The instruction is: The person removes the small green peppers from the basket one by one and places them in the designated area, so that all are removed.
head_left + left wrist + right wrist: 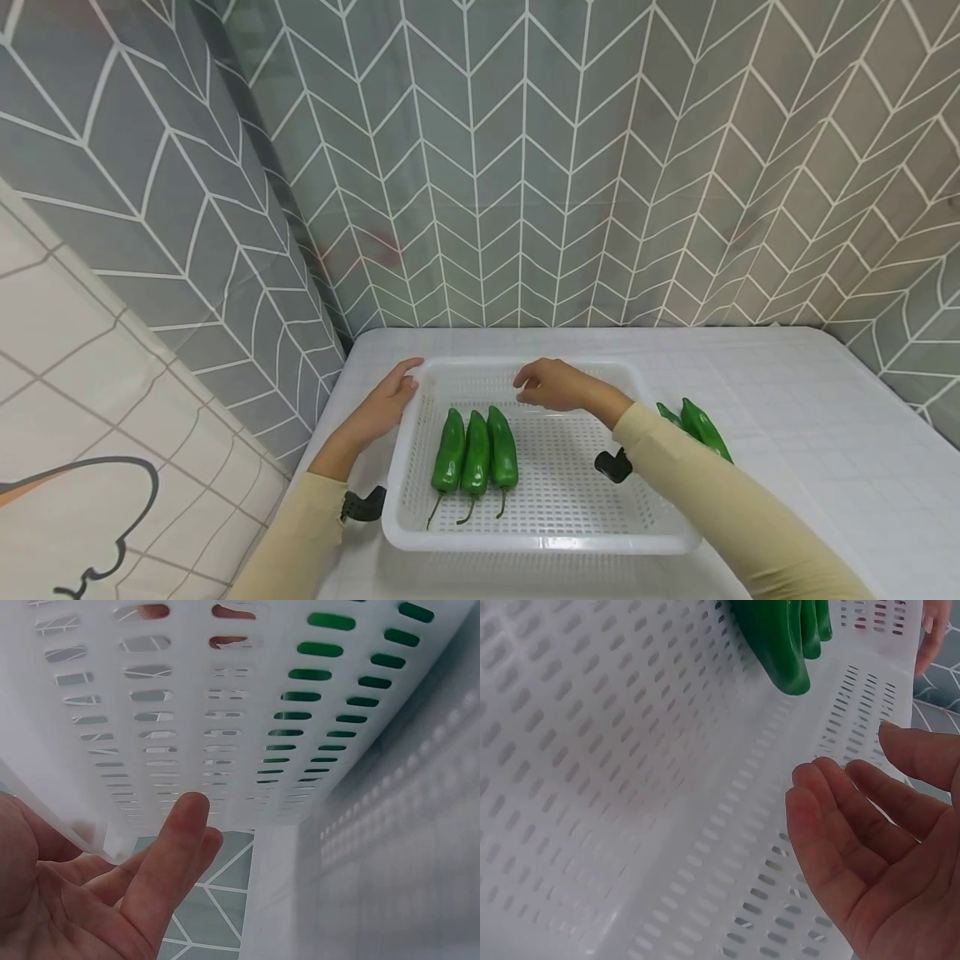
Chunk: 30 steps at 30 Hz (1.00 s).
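basket [540,544] before us on the worktop [825,433] | three green peppers [476,458] inside, left half | our left hand [381,410], fingers relaxed, nearly straight, touches its left edge | our right hand [561,386], fingers loosely bent, empty, over its far side

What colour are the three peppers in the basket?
The three peppers are glossy green; the head view shows them best.
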{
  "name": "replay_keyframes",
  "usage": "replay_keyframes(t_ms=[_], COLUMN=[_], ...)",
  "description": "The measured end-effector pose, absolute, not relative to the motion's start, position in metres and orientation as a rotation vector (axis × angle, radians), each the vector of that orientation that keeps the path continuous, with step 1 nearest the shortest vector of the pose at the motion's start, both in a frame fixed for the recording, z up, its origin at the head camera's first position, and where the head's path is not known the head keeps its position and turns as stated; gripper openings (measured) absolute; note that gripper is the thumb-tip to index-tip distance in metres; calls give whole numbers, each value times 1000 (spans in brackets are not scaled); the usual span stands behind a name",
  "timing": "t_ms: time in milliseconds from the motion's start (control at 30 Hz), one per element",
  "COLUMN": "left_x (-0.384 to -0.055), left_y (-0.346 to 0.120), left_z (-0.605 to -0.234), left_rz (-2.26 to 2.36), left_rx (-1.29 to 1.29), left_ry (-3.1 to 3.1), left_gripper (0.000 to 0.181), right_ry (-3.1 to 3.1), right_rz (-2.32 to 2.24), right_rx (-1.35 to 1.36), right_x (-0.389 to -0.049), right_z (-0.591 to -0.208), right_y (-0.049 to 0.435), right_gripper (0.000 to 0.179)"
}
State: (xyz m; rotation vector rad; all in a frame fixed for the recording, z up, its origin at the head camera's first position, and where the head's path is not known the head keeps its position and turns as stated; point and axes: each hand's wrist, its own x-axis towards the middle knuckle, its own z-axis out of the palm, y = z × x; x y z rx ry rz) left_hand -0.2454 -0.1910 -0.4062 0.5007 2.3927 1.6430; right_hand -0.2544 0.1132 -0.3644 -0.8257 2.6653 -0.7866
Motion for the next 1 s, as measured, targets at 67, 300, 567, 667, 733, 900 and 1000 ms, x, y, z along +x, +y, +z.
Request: replay_keyframes(t_ms=[67,300,567,667,733,900,1000], left_x=[-246,-246,-246,-246,-247,-246,-246], left_y=[-191,-191,-192,-192,-192,-191,-191], left_z=[-407,-407,-407,-408,-409,-408,-407], left_rz=[1645,1641,1632,1640,1641,1638,1641], left_rx=[488,496,500,496,503,518,507], left_ry=[2395,2400,2411,2409,2406,2409,2415], left_gripper=[41,42,43,41,41,42,41], right_ry=[2645,2650,2600,2578,2568,2538,2520], right_rz=[-801,-747,-745,-748,-742,-740,-760], right_rx=[-808,-758,-754,-723,-695,-642,-622], right_x=[-254,-257,-254,-253,-254,-255,-253], right_z=[-366,-377,-382,-384,-387,-394,-396], right_y=[111,104,95,92,90,88,87], right_gripper=[25,28,25,24,25,29,32])
